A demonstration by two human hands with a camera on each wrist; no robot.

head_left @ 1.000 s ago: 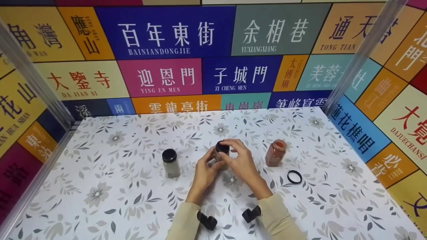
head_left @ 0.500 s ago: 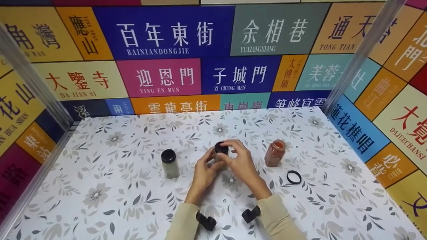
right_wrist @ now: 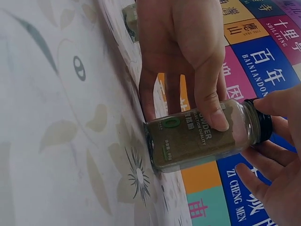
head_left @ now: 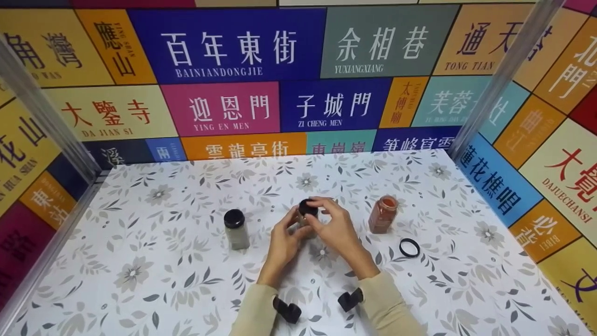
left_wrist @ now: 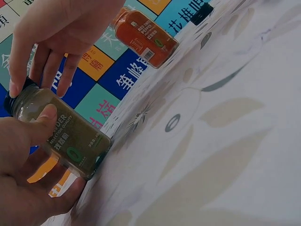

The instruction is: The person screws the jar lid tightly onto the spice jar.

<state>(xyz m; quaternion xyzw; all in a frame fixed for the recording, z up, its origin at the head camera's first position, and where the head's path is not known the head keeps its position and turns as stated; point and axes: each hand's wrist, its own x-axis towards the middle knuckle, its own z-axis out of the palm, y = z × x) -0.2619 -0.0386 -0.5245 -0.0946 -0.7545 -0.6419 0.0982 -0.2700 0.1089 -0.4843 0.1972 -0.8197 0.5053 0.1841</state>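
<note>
Near the middle of the table, a clear glass spice jar [right_wrist: 188, 146] of brownish powder stands with its base at the tabletop. My left hand [head_left: 283, 240] grips the jar's body, thumb across the label, whose visible print includes "POWDER". From the other side my right hand [head_left: 339, 228] pinches the black cap [right_wrist: 265, 128] between thumb and fingers. The cap sits on the jar's neck. To the right, an uncapped jar of red sweet pepper [head_left: 382, 218] stands upright. A second jar of greyish-green powder [head_left: 238, 235], black cap on, stands to the left.
A black ring-like cap [head_left: 409, 248] lies on the table in front of the red jar. White cloth with grey flowers covers the table [head_left: 140, 298]. Walls of colourful printed signs [head_left: 228, 46] enclose the back and both sides, with clear corner posts [head_left: 506, 79].
Both hands keep the same hold on the jar and its cap. The whole head view has shifted slightly, so everything appears a little further left.
</note>
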